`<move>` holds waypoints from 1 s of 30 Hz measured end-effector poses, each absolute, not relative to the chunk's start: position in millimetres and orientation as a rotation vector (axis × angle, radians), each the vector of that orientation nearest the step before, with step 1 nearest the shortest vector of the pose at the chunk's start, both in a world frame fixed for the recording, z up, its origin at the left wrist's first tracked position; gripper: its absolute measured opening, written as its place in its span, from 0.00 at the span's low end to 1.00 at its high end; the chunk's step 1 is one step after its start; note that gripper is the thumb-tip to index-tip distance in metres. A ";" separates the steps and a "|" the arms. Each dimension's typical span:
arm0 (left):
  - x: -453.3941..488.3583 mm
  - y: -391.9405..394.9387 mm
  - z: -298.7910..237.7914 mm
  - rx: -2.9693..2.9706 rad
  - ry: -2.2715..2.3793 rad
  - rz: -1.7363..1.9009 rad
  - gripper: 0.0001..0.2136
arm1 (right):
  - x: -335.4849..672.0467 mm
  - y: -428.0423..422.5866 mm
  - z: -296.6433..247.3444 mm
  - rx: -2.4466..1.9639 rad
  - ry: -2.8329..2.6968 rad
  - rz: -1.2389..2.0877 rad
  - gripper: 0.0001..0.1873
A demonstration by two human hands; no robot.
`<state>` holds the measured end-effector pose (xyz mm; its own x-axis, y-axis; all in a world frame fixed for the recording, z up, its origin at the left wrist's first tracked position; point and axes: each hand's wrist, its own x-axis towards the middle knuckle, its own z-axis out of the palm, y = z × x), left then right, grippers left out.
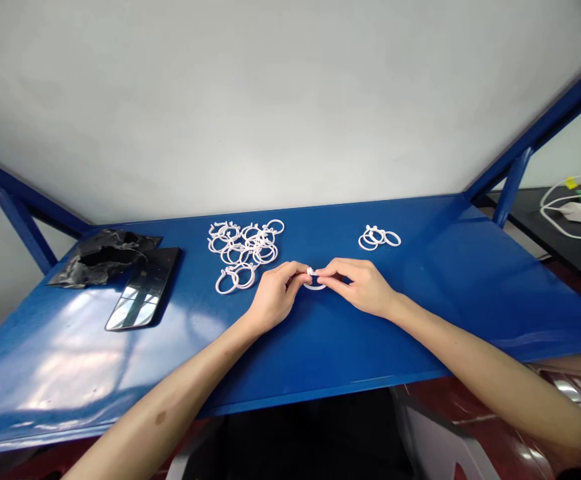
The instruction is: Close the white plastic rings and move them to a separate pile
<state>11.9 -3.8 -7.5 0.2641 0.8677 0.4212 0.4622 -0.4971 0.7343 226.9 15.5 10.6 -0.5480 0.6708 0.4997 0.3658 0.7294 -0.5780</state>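
Between my two hands is a white plastic curtain ring, held just above the blue table or touching it; I cannot tell which. My left hand pinches its left side near the small knob-like joint at the top. The thumb and forefinger of my right hand grip the other side of that joint. Fingertips hide part of the ring. To the left of my left hand lies a loose pile of similar white rings, several overlapping. A smaller group of white rings rests beyond my right hand.
On the left of the blue table lie a dark phone and a crumpled black plastic bag. A pale wall stands behind, with blue metal braces at both sides. A white cable lies on a dark surface at far right.
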 end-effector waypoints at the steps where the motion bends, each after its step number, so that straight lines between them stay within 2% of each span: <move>1: 11.8 -4.2 -7.9 2.065 1.195 1.140 0.06 | 225.9 14.8 9.4 -0.769 -2.202 0.533 0.07; 9: 8.4 -6.7 -18.0 2.155 1.230 1.106 0.09 | 220.4 10.1 2.8 -0.738 -2.255 0.527 0.09; 15: 5.8 1.6 -8.3 2.424 1.260 1.034 0.08 | 222.3 19.4 3.3 -0.766 -2.291 0.434 0.08; 17: -2.2 9.7 -2.6 2.565 1.364 1.054 0.10 | 228.6 27.8 8.3 -0.862 -2.292 0.339 0.08; 20: -24.8 24.3 -1.2 2.581 1.790 1.149 0.12 | 249.1 46.0 16.0 -1.145 -2.225 0.135 0.09; 22: -42.6 33.8 -5.9 2.549 2.009 1.073 0.13 | 267.8 59.7 17.6 -1.352 -2.149 0.007 0.09; 26: -63.7 45.1 -15.3 2.540 2.034 0.966 0.10 | 296.4 78.7 12.3 -1.635 -2.043 -0.168 0.12; 30: -60.6 42.9 -10.9 2.549 2.043 1.076 0.10 | 289.8 75.2 9.0 -1.565 -2.037 -0.188 0.15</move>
